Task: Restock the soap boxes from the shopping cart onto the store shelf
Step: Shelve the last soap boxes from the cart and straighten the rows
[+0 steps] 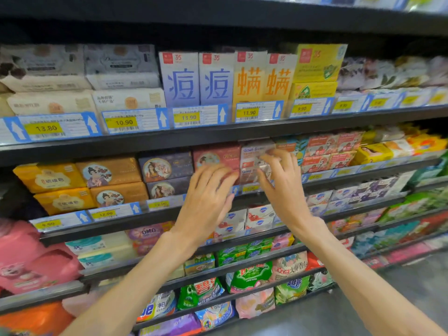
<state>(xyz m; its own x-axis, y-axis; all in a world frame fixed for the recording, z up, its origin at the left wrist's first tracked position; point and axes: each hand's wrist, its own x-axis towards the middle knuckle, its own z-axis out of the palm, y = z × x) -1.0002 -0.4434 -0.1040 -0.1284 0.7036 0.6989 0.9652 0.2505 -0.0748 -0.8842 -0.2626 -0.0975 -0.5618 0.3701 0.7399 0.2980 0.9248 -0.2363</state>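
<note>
Both my hands reach to the middle shelf (145, 209) of a store rack. My left hand (208, 197) lies with straight fingers against the front of a stack of red soap boxes (218, 155). My right hand (281, 180) touches a stack of white and pink goat soap boxes (252, 156) right beside them, its fingers spread over the box fronts. Motion blur hides whether either hand holds a box. The shopping cart is out of view.
Purple (167, 166), brown (109, 170) and orange (48, 178) soap boxes fill the shelf to the left, red and yellow ones (373, 154) to the right. Tall boxes (215, 78) stand on the shelf above. Detergent bags (249, 275) and pink bottles (29, 258) sit below. Grey floor (363, 306) lies at lower right.
</note>
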